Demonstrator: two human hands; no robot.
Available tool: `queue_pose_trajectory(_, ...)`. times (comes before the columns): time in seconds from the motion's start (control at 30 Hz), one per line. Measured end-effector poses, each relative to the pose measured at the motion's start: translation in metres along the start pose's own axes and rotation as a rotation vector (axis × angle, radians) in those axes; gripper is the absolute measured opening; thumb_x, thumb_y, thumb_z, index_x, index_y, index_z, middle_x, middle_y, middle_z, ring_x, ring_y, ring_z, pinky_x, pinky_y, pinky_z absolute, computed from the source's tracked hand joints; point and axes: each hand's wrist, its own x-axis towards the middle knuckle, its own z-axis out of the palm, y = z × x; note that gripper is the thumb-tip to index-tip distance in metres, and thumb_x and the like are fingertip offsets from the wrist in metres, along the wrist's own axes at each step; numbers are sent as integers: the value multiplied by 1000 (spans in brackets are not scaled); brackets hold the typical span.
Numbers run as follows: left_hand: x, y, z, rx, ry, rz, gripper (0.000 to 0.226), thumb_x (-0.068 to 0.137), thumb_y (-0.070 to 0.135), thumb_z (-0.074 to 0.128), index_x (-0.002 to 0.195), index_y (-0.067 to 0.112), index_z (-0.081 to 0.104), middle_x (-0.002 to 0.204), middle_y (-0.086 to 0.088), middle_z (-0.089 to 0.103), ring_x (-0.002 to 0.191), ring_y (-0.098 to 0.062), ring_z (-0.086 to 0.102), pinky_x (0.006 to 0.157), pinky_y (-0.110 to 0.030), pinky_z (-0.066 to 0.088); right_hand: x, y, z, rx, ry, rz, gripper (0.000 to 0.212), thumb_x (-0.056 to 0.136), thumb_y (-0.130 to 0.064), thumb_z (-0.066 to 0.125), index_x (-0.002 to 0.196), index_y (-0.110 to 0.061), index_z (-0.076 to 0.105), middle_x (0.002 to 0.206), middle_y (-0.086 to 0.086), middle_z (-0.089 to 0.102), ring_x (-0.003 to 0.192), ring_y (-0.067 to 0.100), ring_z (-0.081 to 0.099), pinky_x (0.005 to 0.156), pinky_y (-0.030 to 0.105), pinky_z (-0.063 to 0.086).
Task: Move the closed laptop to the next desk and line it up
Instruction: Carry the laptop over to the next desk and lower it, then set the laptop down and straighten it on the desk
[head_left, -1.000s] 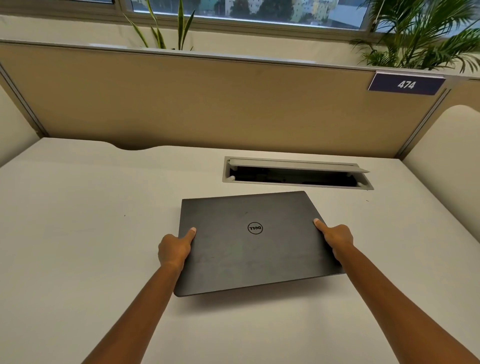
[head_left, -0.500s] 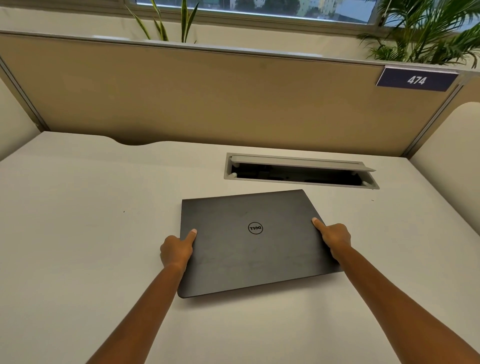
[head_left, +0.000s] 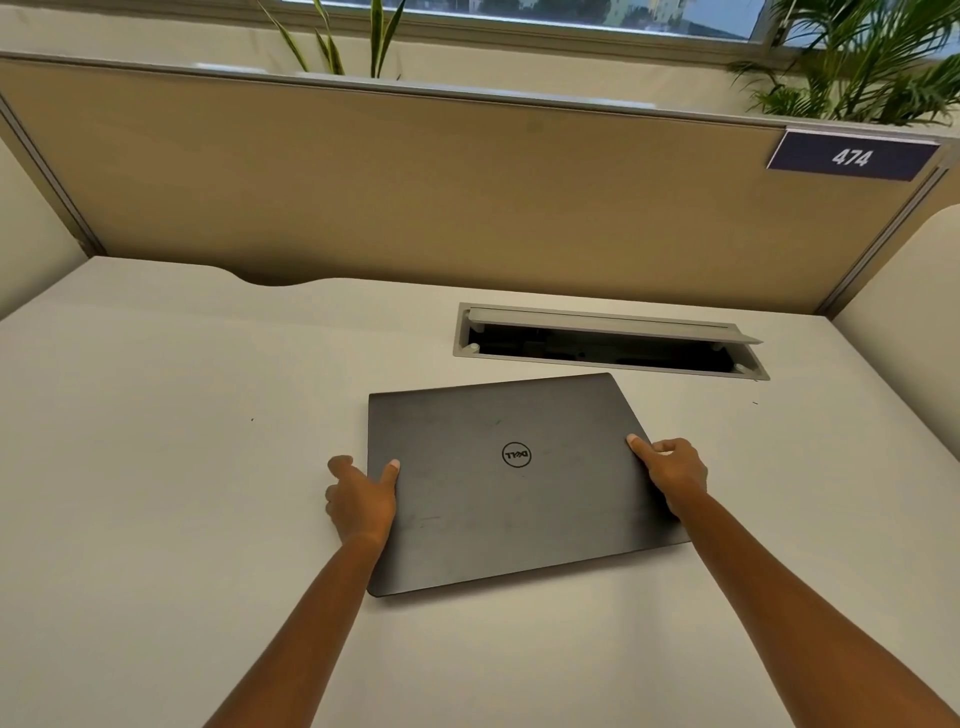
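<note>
The closed dark grey laptop (head_left: 509, 483) lies flat on the white desk (head_left: 156, 467), logo up, turned slightly anticlockwise. My left hand (head_left: 361, 499) is at its left edge. The thumb rests on the lid and the fingers are spread on the desk beside the edge, not under it. My right hand (head_left: 675, 470) is at the right edge, thumb on the lid and fingers curled around the side.
An open cable tray (head_left: 608, 343) with a raised flap is sunk into the desk just behind the laptop. A tan partition (head_left: 415, 192) with a "474" sign (head_left: 852, 156) closes the back. White side panels stand left and right, and plants rise behind the partition.
The laptop's near edge, held slightly off the desk before, now rests flat. My left fingers have come out from under the left edge. The view has shifted a little.
</note>
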Motion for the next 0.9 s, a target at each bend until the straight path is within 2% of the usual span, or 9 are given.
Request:
queue_pose_trajectory(0.03,-1,0,0,-4,0,5,59,86,26,62,130,0,32,127,-34,46,117,-48,44,98,-49,38,0,1,1,-1,1,-6,38,83,-42,61,77,-8,48,75,8,50,80,27,48,71,34,36)
queue_pose_trajectory(0.17,-3,-2,0,-6,0,10,56,87,24,60,130,0,32,129,-34,44,119,-47,42,99,-48,38,-3,1,3,-27,1,-15,38,84,-42,59,83,-6,48,85,13,54,82,28,49,74,37,39)
queue_pose_trajectory(0.27,-4,-3,0,17,-3,29,54,88,22,59,129,-1,34,130,-34,43,120,-48,41,100,-50,37,-10,2,0,-39,18,-33,38,86,-38,59,101,-4,55,105,18,59,100,35,54,89,42,44)
queue_pose_trajectory(0.37,-9,-9,1,75,20,112,48,89,20,57,126,-3,39,127,-33,46,119,-47,42,100,-50,37,-22,7,-3,-20,33,-109,42,88,-32,59,115,-1,54,120,21,61,109,37,55,87,38,43)
queue_pose_trajectory(0.43,-15,-16,2,144,45,220,43,91,19,54,124,-5,43,123,-32,49,115,-45,45,98,-49,39,-30,14,-6,-20,31,-193,40,89,-28,56,117,0,54,118,22,62,105,37,58,82,35,42)
queue_pose_trajectory(0.5,-21,-23,3,197,70,301,39,91,18,52,122,-6,46,119,-30,50,111,-44,46,95,-49,40,-39,21,-7,-43,55,-265,37,91,-25,54,118,0,55,116,22,63,105,36,58,85,37,45)
queue_pose_trajectory(0.57,-25,-29,2,234,85,337,37,91,17,51,121,-6,48,116,-29,52,107,-43,48,91,-49,41,-50,30,-8,-50,102,-309,34,92,-23,51,117,-2,57,114,21,63,103,35,57,86,39,45)
queue_pose_trajectory(0.7,-34,-37,-1,270,81,417,38,89,14,54,121,-7,49,112,-28,56,101,-42,53,87,-48,44,-73,53,-5,46,211,-355,28,93,-15,49,116,-3,59,110,21,64,101,34,56,84,33,42)
queue_pose_trajectory(0.9,-52,-64,-8,162,-7,515,60,84,15,63,135,-3,37,130,-22,53,119,-38,50,103,-46,42,-84,66,-6,37,240,-372,33,94,-15,46,124,-3,54,114,20,62,106,34,54,91,40,44)
